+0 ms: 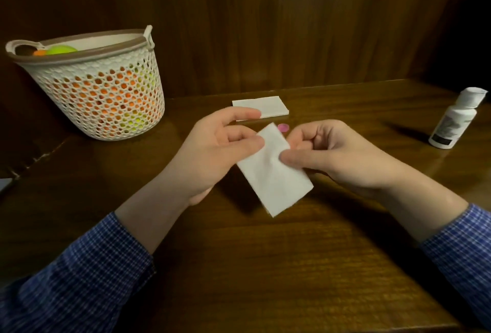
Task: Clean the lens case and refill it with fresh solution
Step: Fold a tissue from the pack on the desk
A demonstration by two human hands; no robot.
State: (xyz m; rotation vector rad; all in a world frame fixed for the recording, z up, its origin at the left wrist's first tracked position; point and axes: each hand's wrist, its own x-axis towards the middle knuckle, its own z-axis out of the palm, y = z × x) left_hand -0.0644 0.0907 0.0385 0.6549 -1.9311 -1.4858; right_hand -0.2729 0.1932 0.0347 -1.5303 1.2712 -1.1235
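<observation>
Between both hands [268, 151], each pinching it, a folded tissue [275, 173] hangs above the table [265, 266].

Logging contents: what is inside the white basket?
Basket holds orange and yellow-green round things, seen through the mesh and over the rim; what they are, and anything beneath them, is hidden.
</observation>
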